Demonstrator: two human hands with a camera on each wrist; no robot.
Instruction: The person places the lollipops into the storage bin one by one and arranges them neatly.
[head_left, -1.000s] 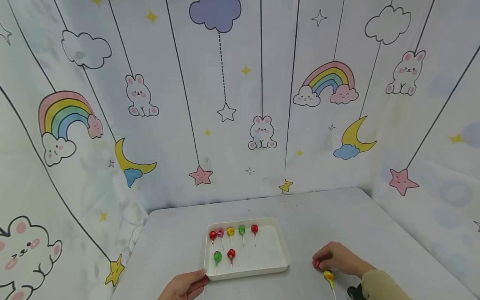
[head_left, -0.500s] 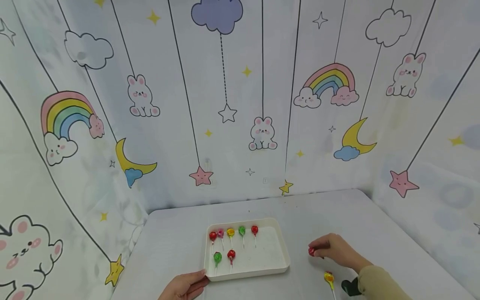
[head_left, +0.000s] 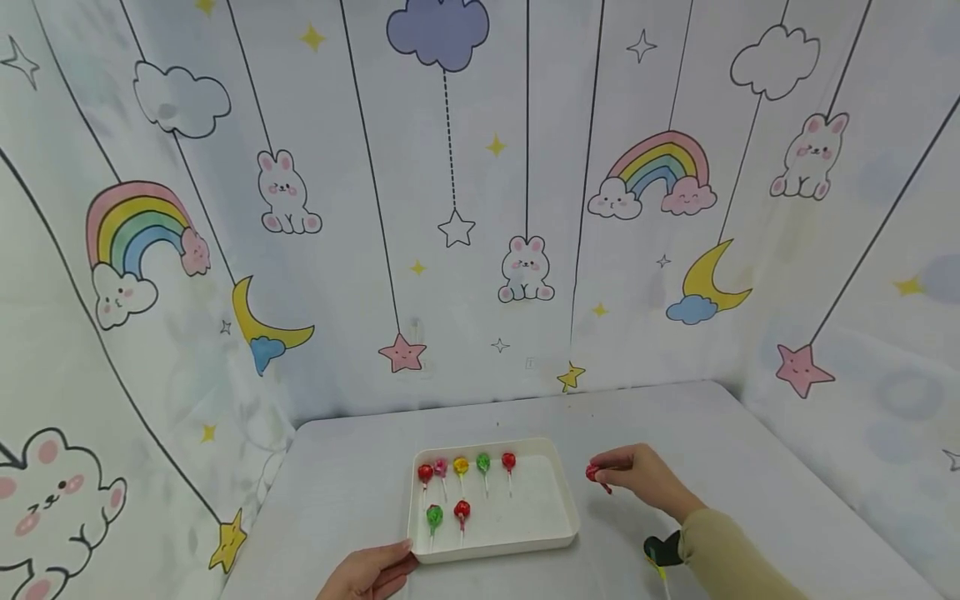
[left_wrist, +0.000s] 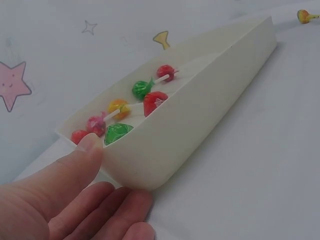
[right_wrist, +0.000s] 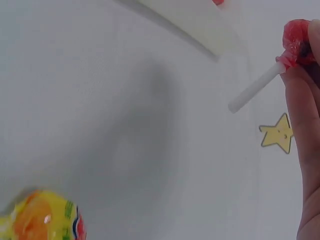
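Observation:
My right hand (head_left: pixel 651 483) pinches a red-wrapped lollipop (head_left: pixel 592 473) above the table, just right of the tray. In the right wrist view its white stick (right_wrist: pixel 255 89) slants down from the fingertips. My left hand (head_left: pixel 367 575) grips the near left corner of the white tray (head_left: pixel 517 548), its thumb (left_wrist: pixel 89 145) at the rim and its fingers low against the outside. Inside the tray, a back row holds red, pink, yellow (head_left: pixel 461 466), green (head_left: pixel 483 462) and red lollipops. A green lollipop (head_left: pixel 434 516) and a red one (head_left: pixel 462 509) lie in front.
A yellow lollipop (right_wrist: pixel 45 217) lies on the table (head_left: pixel 615 575) below the right forearm, its head partly hidden in the head view by a dark green object (head_left: pixel 662 550) at the right wrist. A cartoon-printed backdrop (head_left: pixel 465 317) rises behind the table.
My right hand has lifted the red lollipop from beside the yellow one and carried it left and away from me, towards the tray. My left hand and the tray stay in place.

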